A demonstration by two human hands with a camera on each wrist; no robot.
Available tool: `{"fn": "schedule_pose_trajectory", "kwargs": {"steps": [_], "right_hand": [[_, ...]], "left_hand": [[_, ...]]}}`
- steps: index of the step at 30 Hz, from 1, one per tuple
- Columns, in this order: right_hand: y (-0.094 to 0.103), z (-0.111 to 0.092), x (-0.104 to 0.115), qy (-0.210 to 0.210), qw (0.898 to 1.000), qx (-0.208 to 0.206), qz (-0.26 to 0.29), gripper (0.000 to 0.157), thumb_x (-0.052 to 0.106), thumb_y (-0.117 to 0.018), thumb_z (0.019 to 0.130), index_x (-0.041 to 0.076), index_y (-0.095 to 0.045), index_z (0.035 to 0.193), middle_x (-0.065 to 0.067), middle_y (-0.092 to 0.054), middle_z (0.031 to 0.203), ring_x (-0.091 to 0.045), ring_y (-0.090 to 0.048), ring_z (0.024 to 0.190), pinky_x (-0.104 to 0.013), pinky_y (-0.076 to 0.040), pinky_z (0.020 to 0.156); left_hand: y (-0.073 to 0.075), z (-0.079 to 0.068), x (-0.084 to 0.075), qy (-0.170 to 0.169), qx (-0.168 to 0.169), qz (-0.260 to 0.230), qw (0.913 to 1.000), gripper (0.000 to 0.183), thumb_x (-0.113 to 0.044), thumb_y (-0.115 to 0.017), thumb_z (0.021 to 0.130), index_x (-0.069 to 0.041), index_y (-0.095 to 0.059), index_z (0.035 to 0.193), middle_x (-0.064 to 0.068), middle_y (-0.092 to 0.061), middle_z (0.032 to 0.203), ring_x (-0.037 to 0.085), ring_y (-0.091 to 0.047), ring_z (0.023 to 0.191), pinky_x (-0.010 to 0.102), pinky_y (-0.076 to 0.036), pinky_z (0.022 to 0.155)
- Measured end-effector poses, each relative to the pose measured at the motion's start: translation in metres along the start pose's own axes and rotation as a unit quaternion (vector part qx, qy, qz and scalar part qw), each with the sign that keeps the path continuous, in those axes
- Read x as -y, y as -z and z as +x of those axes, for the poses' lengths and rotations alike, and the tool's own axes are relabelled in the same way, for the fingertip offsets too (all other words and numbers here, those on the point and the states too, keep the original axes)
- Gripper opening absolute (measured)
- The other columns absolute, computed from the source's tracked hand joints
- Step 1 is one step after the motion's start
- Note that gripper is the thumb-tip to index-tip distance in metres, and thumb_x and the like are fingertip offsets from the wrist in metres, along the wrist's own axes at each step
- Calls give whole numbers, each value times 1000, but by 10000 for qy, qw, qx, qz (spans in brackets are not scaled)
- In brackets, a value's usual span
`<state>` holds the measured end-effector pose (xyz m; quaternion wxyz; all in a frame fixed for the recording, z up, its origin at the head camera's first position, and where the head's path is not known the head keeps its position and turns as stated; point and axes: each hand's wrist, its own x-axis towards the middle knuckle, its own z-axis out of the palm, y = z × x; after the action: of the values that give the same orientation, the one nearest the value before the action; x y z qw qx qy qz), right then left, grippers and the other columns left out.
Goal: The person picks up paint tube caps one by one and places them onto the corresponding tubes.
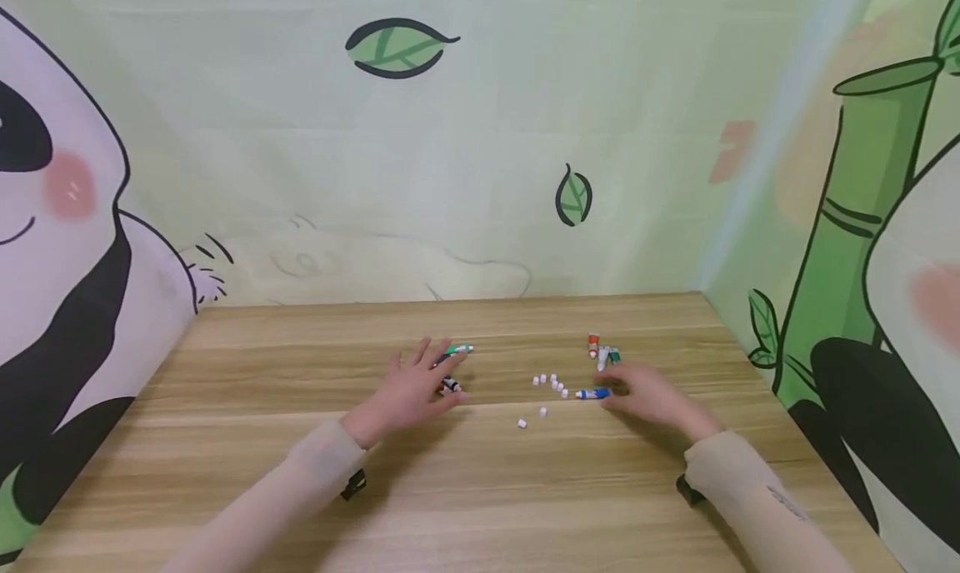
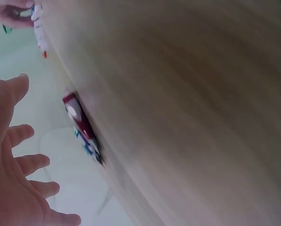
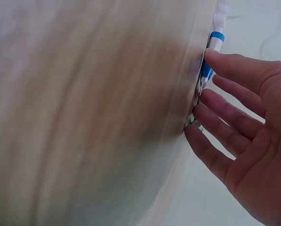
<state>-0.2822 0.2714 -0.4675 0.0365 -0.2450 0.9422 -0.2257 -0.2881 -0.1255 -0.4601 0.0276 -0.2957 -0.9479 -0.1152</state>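
Observation:
My left hand (image 1: 405,394) is spread over several small paint tubes, fingers apart and holding nothing. A green-and-white tube (image 1: 460,350) shows beyond its fingertips, and a dark tube (image 1: 451,383) lies by the thumb. In the left wrist view a dark red tube (image 2: 79,115) lies on the wood, apart from the hand. My right hand (image 1: 647,394) is low at the table, its thumb and forefinger about the end of a blue-and-white tube (image 1: 592,394). The right wrist view shows the thumb against or in front of this blue tube (image 3: 211,56); firm contact cannot be told.
Several small white caps (image 1: 554,380) are scattered between the hands, with one cap (image 1: 522,423) nearer me. Beyond my right hand lie a red tube (image 1: 593,345), a white tube (image 1: 603,357) and a green tube (image 1: 616,356). The wooden table (image 1: 487,490) meets a printed backdrop (image 1: 480,173).

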Motion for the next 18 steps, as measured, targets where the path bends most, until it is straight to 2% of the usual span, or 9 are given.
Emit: {"fn": "schedule_pose_trajectory", "kwargs": {"steps": [5,10,14,18], "right_hand": [[-1,6,2,38,9999,104,-113,35,14,-75,91,-1,-68,121,-16,-69,119,-37,-63,112,-55,-48,97],[-1,9,2,25,9999,133,-71,25,13,-76,90,2,-72,112,-7,-72,105,-27,-66,99,-48,-53,90],[-2,10,3,21,9998,215,-22,20,13,-76,90,4,-73,108,-2,-71,100,-21,-66,95,-44,-54,87],[-3,11,4,-25,9997,238,34,19,13,-75,91,5,-73,107,-2,-71,100,-21,-66,94,-43,-55,87]], "left_hand": [[-4,9,-13,-392,84,-24,9992,68,-52,-57,100,-16,-40,155,18,-33,160,43,-22,148,75,-21,109],[-8,17,-27,-917,181,-84,9956,65,-46,-60,99,-13,-44,152,18,-40,156,44,-30,146,70,-25,110],[-14,24,-37,-1265,234,-205,9915,65,-43,-64,98,-9,-47,150,17,-48,150,41,-40,140,62,-30,112],[-20,31,-47,-1404,316,-163,9895,63,-44,-65,97,-7,-51,146,15,-55,144,34,-50,133,50,-38,111]]}}
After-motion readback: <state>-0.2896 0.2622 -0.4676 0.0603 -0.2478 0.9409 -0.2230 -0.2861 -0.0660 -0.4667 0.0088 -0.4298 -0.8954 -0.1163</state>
